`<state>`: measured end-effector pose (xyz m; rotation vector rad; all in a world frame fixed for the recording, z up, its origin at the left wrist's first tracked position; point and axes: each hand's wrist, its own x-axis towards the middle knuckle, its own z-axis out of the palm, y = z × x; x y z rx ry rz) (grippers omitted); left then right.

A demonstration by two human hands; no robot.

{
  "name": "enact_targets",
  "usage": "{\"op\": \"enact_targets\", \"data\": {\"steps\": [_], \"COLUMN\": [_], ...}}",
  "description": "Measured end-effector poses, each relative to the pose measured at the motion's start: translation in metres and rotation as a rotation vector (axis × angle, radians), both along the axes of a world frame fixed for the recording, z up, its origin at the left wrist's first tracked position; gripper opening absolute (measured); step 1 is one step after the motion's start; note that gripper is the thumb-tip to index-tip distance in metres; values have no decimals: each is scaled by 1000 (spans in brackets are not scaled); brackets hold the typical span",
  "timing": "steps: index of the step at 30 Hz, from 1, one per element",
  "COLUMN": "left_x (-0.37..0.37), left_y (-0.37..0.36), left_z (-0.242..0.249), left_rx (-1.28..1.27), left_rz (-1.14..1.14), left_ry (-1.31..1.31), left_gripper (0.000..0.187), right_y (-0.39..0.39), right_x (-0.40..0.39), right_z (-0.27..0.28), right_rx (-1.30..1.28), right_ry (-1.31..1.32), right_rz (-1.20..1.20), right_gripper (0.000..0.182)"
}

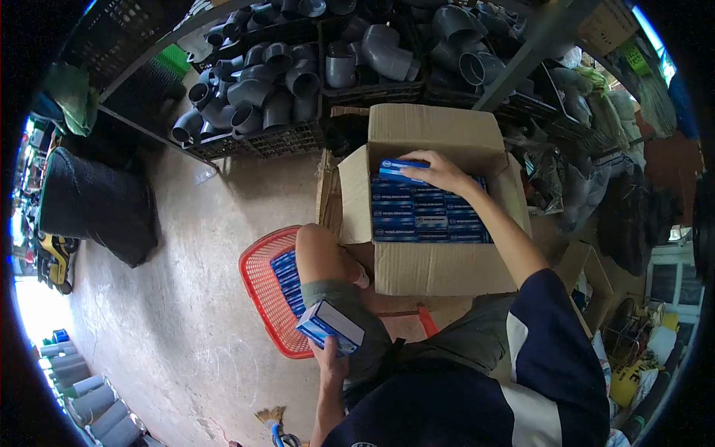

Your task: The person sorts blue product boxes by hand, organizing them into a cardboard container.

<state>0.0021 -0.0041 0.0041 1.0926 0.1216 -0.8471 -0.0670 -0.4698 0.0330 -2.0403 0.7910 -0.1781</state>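
Note:
An open cardboard box (439,268) stands on the floor in front of me, packed with rows of small blue boxes (428,216). My right hand (439,170) reaches into it and grips one blue box (398,170) at the far left corner of the stack. Low down by my knee, my left hand (331,356) holds another blue and white box (330,325). A red plastic basket (264,290) lies to the left of the cardboard box, with several blue boxes (287,279) lined up inside it.
Black crates of grey pipe elbows (275,89) fill metal shelving beyond the box. A dark sack (97,205) sits far left on the concrete floor. A smaller open carton (588,279) and bags crowd the right side. Grey pipes (89,391) stand at the lower left.

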Motion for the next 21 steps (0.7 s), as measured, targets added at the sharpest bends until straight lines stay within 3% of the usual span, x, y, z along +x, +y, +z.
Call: {"op": "enact_targets", "data": {"steps": [4, 8, 9, 12, 13, 16, 21], "left_x": [1, -4, -2, -2, -2, -1, 7], "left_y": [1, 4, 3, 8, 9, 8, 1], "left_z": [-1, 1, 4, -2, -4, 1, 12], "left_rx": [8, 142, 119, 110, 113, 97, 54], "left_rz": [-47, -33, -54, -40, -20, -29, -77], "left_ry": [-36, 34, 27, 32, 38, 44, 32], "left_gripper": [78, 83, 84, 86, 86, 87, 88], "right_y": [0, 18, 25, 26, 18, 7, 9], "right_x": [24, 30, 32, 24, 18, 17, 0], "right_z": [-40, -69, -76, -98, -101, -93, -57], "right_rx": [-159, -284, -246, 306, 432, 351, 219], "right_ry": [-118, 60, 127, 69, 57, 212, 251], "right_rz": [-46, -600, -710, -838, -691, -453, -301], "right_gripper": [47, 60, 75, 85, 76, 63, 55]}}
